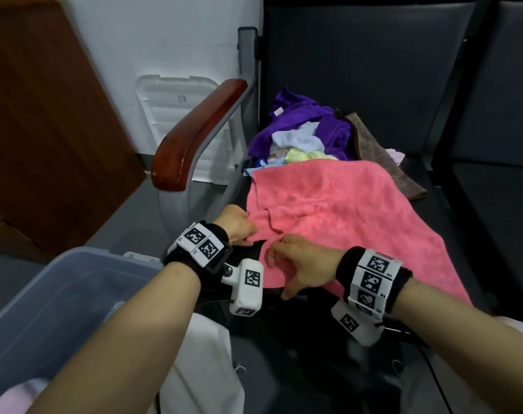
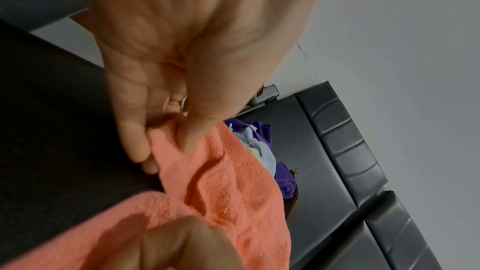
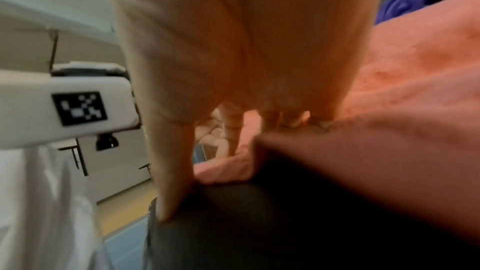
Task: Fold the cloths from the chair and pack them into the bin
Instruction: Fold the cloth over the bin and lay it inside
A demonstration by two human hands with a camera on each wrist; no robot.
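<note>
Head view, far left: the clear bin (image 1: 30, 297) sits low beside the chair (image 1: 373, 85), on the left arm's side; something pale pink shows in its near corner, too blurred to identify.
Left hand: the left hand (image 1: 236, 224) pinches the near-left corner of the pink cloth (image 1: 338, 210); the left wrist view shows thumb and fingers (image 2: 135, 141) curled round the edge.
Right hand: the right hand (image 1: 302, 267) grips the near edge just beside the left, fingers curled into the fabric, thumb down toward the seat front.
Pink cloth: spread on the seat, long axis running away from the person and slightly rightward; near edge at the hands, far edge touching the pile.
Key relation: both hands hold one near corner region, so the far end lies straight ahead; a fold would likely carry this edge forward.
Pile: unfolded cloths (image 1: 302, 135), purple, white and yellow-green, lie behind the pink cloth.
Right of pile: a brown cloth (image 1: 382, 150) lies flat on the seat.
</note>
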